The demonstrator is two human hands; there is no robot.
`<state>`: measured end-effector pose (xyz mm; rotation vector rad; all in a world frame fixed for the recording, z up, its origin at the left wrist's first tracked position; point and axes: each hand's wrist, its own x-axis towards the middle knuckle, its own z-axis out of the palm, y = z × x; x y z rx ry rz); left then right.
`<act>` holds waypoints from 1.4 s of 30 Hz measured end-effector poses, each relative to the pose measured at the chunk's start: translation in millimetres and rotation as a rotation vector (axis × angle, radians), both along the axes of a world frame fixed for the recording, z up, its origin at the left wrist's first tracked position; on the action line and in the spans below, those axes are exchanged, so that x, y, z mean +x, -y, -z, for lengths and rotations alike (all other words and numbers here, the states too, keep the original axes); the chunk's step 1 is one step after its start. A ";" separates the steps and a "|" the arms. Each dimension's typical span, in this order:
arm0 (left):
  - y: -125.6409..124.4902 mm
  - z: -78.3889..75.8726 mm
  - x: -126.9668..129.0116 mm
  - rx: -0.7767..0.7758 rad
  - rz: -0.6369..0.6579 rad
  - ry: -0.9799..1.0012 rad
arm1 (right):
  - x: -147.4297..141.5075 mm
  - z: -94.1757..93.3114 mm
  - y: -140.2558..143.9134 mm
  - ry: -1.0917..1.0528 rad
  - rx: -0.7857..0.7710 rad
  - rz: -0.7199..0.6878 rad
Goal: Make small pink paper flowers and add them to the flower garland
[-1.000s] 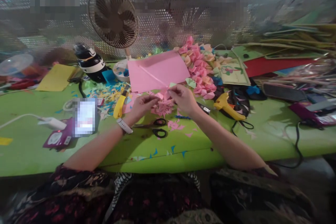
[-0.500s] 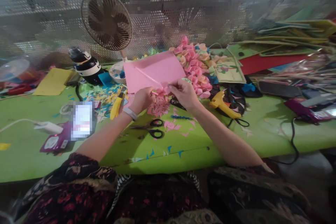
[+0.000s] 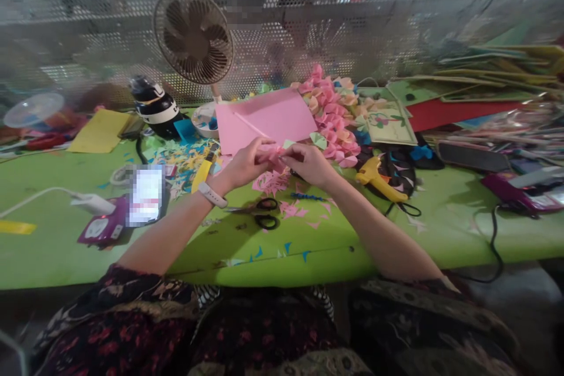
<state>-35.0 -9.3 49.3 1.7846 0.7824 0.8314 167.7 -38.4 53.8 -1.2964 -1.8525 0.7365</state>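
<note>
**Green craft table, both hands pinching one small pink paper piece**

Green tabletop (image 3: 66, 247) fills the view, littered with scraps, perforated metal screen behind it. Centre stage: the left hand (image 3: 245, 163) and the right hand (image 3: 308, 163) meet fingertip to fingertip, both closed in a pinch on a small pink paper piece (image 3: 275, 154) held just above the table. A white wristband sits on the left wrist.

Right under the hands, a heap of pink paper cut-outs (image 3: 269, 181), with more pink bits scattered just toward the person. Black-handled scissors (image 3: 264, 214) lie near the left forearm. Just behind the hands, a large pink paper sheet (image 3: 264, 118) lies flat, and a cluster of pink and peach paper flowers (image 3: 332, 111) runs along its right edge.

Further out: a yellow glue gun (image 3: 376, 176) to the right, a yellow utility knife (image 3: 201, 173) to the left among coloured scraps, then a phone (image 3: 147, 195) with a blurred screen. At the back stands a small desk fan (image 3: 194, 35), with a black and white bottle (image 3: 154, 107) lying beside it.
</note>
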 end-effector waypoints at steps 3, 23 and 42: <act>5.4 2.1 -3.9 -0.143 -0.056 0.145 | -1.5 -1.5 1.7 -0.050 -0.050 -0.008; 36.3 18.7 -20.3 -0.581 -0.047 0.372 | -21.0 9.1 17.4 0.030 0.191 -0.107; 44.4 23.4 -10.2 -0.296 -0.257 0.373 | -25.1 -0.8 23.5 0.002 -0.108 -0.022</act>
